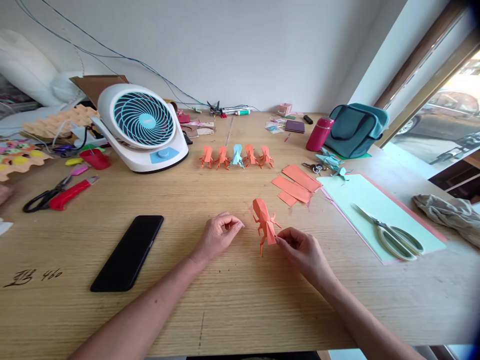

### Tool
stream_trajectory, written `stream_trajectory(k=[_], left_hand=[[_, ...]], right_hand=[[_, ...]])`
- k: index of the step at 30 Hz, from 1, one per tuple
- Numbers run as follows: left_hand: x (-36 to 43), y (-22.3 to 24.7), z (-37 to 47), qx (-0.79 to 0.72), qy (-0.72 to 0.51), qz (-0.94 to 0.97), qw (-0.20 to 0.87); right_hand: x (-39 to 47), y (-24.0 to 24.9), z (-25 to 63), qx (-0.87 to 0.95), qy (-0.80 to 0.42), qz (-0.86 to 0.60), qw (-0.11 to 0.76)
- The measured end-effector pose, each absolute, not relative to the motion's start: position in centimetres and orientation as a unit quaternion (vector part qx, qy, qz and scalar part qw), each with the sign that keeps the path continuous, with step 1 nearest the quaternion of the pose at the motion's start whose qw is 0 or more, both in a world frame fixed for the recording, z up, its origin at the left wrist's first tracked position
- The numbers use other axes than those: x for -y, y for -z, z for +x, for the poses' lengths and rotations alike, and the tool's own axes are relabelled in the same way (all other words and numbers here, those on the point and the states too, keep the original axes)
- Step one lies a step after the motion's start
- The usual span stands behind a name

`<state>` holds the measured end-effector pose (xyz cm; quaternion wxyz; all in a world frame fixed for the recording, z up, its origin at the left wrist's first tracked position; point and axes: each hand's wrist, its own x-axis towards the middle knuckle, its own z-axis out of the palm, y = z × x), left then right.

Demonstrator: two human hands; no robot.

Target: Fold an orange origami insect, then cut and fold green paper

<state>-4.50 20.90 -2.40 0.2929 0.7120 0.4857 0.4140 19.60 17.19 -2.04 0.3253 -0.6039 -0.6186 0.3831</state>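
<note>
My right hand (302, 248) pinches an orange origami insect (265, 222) by a leg near its lower right end. The insect has a long faceted body and thin folded legs, and is tilted just above or against the wooden table. To its left, apart from it, my left hand (218, 234) rests near the table with thumb and fingertips drawn together; nothing shows between them. Farther back stands a row of several origami insects (250, 155), orange except for a light blue one (237, 156) in the middle. Orange paper strips (294, 189) lie beyond my right hand.
A black phone (128, 254) lies left of my left arm. Scissors (390, 232) rest on pale green paper sheets (348, 200) at right. A white fan (144, 127), red cutter (73, 194), pink bottle (320, 134) and teal bag (354, 130) stand or lie farther out.
</note>
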Motion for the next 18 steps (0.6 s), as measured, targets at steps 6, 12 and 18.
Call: stream_trajectory(k=[6, 12, 18], left_hand=[[-20.8, 2.4, -4.4, -0.500, -0.441, 0.694, 0.272], [-22.1, 2.3, -6.3, -0.539, -0.508, 0.636, 0.215], [-24.0, 2.4, -9.8, -0.590, -0.563, 0.560, 0.148]], right_hand=[[-19.5, 1.7, 18.5, 0.618, -0.384, -0.586, 0.355], [-23.8, 0.7, 14.2, 0.634, -0.384, -0.565, 0.362], [-29.7, 1.5, 6.8, 0.652, -0.365, -0.575, 0.332]])
